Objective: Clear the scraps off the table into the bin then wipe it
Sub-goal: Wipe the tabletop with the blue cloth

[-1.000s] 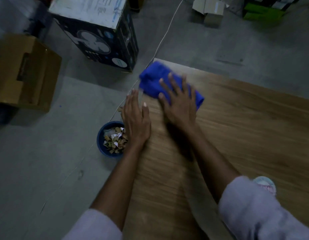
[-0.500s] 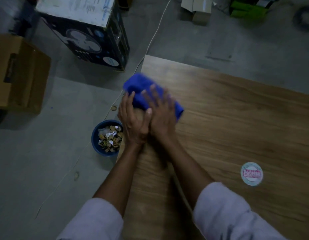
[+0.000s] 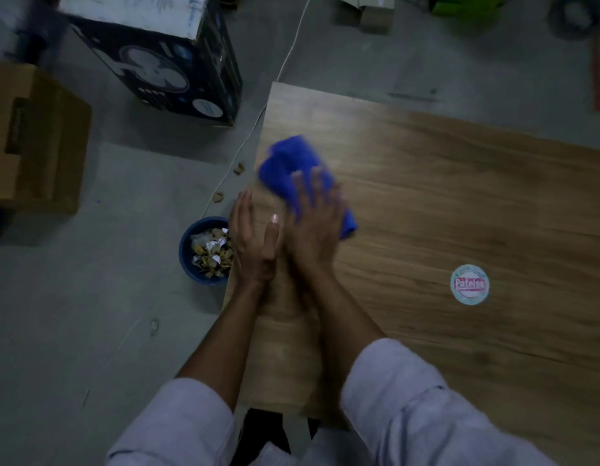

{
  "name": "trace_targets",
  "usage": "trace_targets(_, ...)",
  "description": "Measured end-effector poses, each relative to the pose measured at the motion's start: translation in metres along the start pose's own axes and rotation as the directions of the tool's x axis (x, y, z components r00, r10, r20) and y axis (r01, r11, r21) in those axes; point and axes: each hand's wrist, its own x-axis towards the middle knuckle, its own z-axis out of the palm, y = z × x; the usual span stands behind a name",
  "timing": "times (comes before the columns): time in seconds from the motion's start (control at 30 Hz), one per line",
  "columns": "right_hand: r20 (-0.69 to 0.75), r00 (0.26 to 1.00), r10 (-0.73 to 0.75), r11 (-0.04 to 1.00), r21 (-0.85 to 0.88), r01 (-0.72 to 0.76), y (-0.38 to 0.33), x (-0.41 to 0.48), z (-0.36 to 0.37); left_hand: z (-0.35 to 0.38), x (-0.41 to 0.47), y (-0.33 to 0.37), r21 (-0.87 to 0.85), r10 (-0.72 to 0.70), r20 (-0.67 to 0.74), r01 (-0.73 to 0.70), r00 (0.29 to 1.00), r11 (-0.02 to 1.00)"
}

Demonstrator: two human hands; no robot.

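Note:
A blue cloth (image 3: 288, 166) lies bunched on the wooden table (image 3: 443, 196) near its left edge. My right hand (image 3: 313, 216) presses flat on the cloth with straight fingers. Flat on the table's left edge rests my left hand (image 3: 251, 237), fingers straight, its thumb beside my right hand. On the floor just left of the table stands a round blue bin (image 3: 204, 252) filled with paper and foil scraps. Two small scraps (image 3: 239, 169) lie on the floor beyond the bin.
A round sticker (image 3: 469, 284) sits on the table at the right. On the floor stand a dark fan box (image 3: 164, 58) at the back left and a brown cardboard box (image 3: 33, 136) at far left. A white cable (image 3: 292, 45) runs along the floor.
My right hand slid the cloth toward me and leftward along the table edge, then slightly back right. My left hand stayed at the edge. The view shifted, revealing the sticker.

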Motion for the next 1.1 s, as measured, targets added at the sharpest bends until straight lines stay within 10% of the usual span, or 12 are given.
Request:
trace_targets(0.17, 0.165, 0.868, -0.468, 0.881, 0.015, 0.473, 0.027, -0.013, -0.001, -0.017, -0.038, -0.002, -0.011, -0.08, -0.025, 0.08, 0.996, 0.997)
trace_targets(0.3, 0.021, 0.997, -0.075, 0.996, -0.042, 0.076, 0.089, 0.017, -0.025, -0.028, -0.049, -0.014, 0.031, -0.069, 0.076, 0.067, 0.995, 0.997)
trace_targets(0.43, -0.08, 0.907, 0.413, 0.91, 0.075, -0.408, 0.062, -0.016, -0.021, -0.038, -0.056, -0.016, 0.022, -0.079, 0.11, 0.077, 0.991, 0.997)
trace_targets(0.57, 0.042, 0.999, 0.024, 0.999, 0.027, -0.025, -0.018, -0.098, 0.01, -0.045, -0.055, -0.017, -0.063, -0.143, 0.101, 0.15, 0.985, 0.987)
trace_targets(0.7, 0.204, 0.885, -0.419, 0.903, -0.007, 0.429, 0.009, -0.099, 0.007, -0.06, -0.069, -0.024, -0.107, -0.193, 0.149, 0.209, 0.97, 0.972)
trace_targets(0.83, 0.05, 0.999, -0.005, 0.999, -0.032, 0.007, 0.074, -0.06, -0.019, -0.077, -0.102, -0.04, -0.134, -0.112, 0.287, 0.155, 0.951, 0.979)
trace_targets(0.97, -0.037, 0.909, 0.416, 0.908, 0.077, -0.412, 0.042, -0.075, -0.015, -0.089, -0.117, -0.045, -0.152, -0.116, 0.306, 0.169, 0.945, 0.974)
trace_targets(1.03, -0.036, 0.927, 0.373, 0.923, 0.121, -0.367, -0.004, -0.107, 0.002, -0.093, -0.121, -0.043, -0.19, -0.135, 0.3, 0.198, 0.944, 0.962)
trace_targets(1.1, 0.073, 0.997, 0.033, 0.995, 0.096, -0.04, -0.039, -0.147, 0.02, -0.097, -0.124, -0.038, -0.277, -0.205, 0.269, 0.279, 0.941, 0.919)
